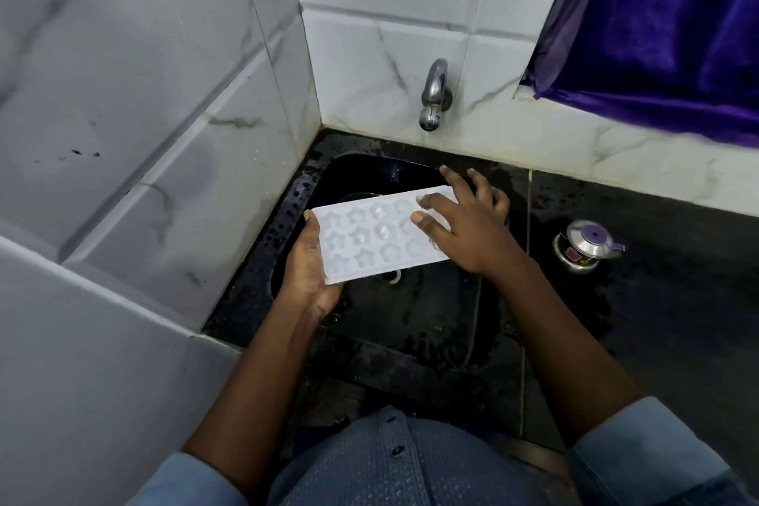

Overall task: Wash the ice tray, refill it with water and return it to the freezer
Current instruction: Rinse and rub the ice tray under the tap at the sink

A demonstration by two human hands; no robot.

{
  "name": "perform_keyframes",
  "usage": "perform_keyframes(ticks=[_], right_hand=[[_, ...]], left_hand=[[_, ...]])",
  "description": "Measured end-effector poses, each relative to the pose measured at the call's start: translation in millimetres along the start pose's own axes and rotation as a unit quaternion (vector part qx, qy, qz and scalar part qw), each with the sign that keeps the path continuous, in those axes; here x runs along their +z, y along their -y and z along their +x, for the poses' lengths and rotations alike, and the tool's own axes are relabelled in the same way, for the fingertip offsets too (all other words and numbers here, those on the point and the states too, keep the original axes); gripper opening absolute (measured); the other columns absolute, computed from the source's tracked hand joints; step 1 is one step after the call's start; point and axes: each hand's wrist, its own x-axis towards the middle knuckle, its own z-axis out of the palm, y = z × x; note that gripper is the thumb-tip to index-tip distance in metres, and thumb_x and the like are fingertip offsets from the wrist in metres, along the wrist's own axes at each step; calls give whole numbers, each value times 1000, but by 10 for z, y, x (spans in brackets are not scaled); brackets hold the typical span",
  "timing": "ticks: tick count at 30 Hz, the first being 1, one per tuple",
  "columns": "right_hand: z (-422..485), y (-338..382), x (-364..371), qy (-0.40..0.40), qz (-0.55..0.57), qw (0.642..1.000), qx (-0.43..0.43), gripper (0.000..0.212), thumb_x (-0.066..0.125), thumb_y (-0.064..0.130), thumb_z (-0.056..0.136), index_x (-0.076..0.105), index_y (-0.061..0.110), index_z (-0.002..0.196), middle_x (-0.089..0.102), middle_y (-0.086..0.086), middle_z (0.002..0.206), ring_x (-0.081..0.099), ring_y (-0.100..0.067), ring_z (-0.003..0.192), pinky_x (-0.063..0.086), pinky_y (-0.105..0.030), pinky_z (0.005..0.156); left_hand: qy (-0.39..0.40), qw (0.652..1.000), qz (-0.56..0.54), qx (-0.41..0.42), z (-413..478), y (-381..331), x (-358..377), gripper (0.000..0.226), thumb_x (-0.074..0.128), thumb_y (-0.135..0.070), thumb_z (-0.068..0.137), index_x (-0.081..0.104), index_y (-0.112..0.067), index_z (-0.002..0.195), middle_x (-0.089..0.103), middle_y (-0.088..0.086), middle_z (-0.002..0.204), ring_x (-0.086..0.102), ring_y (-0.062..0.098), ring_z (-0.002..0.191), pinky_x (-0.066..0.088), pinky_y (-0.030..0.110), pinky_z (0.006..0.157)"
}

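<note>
Far left: tiled wall [123,94] runs right up to the left rim of the sink [410,366], so there is no side room there. The sink is black and wet and sits in the corner, boxed by walls on the left and at the back.

Left hand [308,271] holds the ice tray [369,238] by its left short end. The thumb lies along the top edge and the fingers curl underneath.

The tray is white and held above the basin, clear of both rims, long axis left to right and roughly level. Cells are star-shaped and rounded. They look empty, but I can't tell if there is a film of water.

In the basin the drain [392,277] sits just below the tray's near edge. A round shape at the back is partly hidden by the tray, can't tell what it is.

Tap [433,94] is on the back wall, above and behind the tray's right half, well apart from it.

Right hand [464,230] is spread wide and lies flat on the tray's right end. Thumb and forefinger are on top, the other fingers reach past the far edge.

Right of the sink there is dark wet counter [677,320] with open room. A lidded steel pot [585,244] stands on it near the back wall, contents hidden. A purple curtain [657,25] hangs above it at top right.
</note>
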Motion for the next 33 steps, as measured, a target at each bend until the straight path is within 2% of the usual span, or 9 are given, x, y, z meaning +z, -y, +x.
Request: perform_keyframes(ticks=[3, 7, 10, 16, 18, 24, 29, 33], right_hand=[[-7, 20, 30, -12, -2, 1000, -3, 53, 31, 77, 100, 62, 40, 124, 15, 3, 175, 0, -30, 161, 2, -57, 123], [-19, 71, 55, -26, -29, 999, 1, 66, 23, 82, 95, 63, 41, 128, 14, 2, 176, 1, -32, 160, 2, -59, 123], [-29, 93, 50, -42, -18, 999, 6, 63, 25, 80, 96, 67, 38, 118, 18, 1, 175, 3, -32, 160, 2, -61, 123], [-27, 76, 39, -35, -17, 999, 9, 65, 24, 79, 96, 62, 45, 135, 15, 3, 175, 1, -31, 160, 1, -60, 124], [-19, 81, 49, -40, -11, 999, 7, 64, 25, 78, 96, 63, 42, 132, 18, 2, 175, 3, -31, 160, 2, -60, 124], [1, 70, 47, -28, -13, 999, 6, 69, 21, 81, 94, 62, 43, 136, 12, 4, 176, 0, -30, 160, 0, -59, 124], [4, 81, 76, -51, 1, 999, 4, 58, 29, 76, 98, 67, 38, 119, 18, 2, 175, 4, -31, 160, 3, -60, 122], [-13, 75, 82, -51, -3, 999, 4, 60, 27, 77, 97, 66, 40, 124, 16, 4, 175, 2, -31, 160, 3, -59, 123]], left_hand=[[6, 1000, 7, 3, 9, 2, -3, 76, 33, -66, 108, 59, -6, 146, 69, 20, 139, 69, 38, 125, 64, 48, 84], [4, 1000, 4, -1, 25, 39, -14, 77, 33, -68, 107, 59, -6, 147, 69, 21, 139, 67, 40, 129, 57, 54, 98], [4, 1000, 10, 2, 25, 50, -12, 79, 33, -68, 107, 59, -5, 146, 69, 22, 139, 66, 41, 129, 54, 56, 104], [-3, 1000, -1, 6, 23, -3, 3, 77, 33, -67, 108, 59, -6, 146, 69, 21, 139, 68, 40, 126, 61, 50, 91], [-4, 1000, 2, 9, 3, -24, 20, 75, 33, -66, 108, 61, -6, 144, 70, 20, 137, 71, 38, 122, 65, 48, 85], [1, 1000, -7, 5, -19, -26, 32, 77, 33, -66, 108, 59, -5, 146, 69, 22, 138, 71, 39, 122, 65, 48, 82], [9, 1000, -8, -2, -68, -24, 57, 73, 31, -64, 109, 65, -5, 136, 74, 20, 130, 77, 35, 110, 66, 44, 75], [17, 1000, -8, 3, -95, -36, 59, 74, 32, -64, 109, 62, -4, 140, 73, 20, 133, 76, 35, 112, 66, 45, 76]])
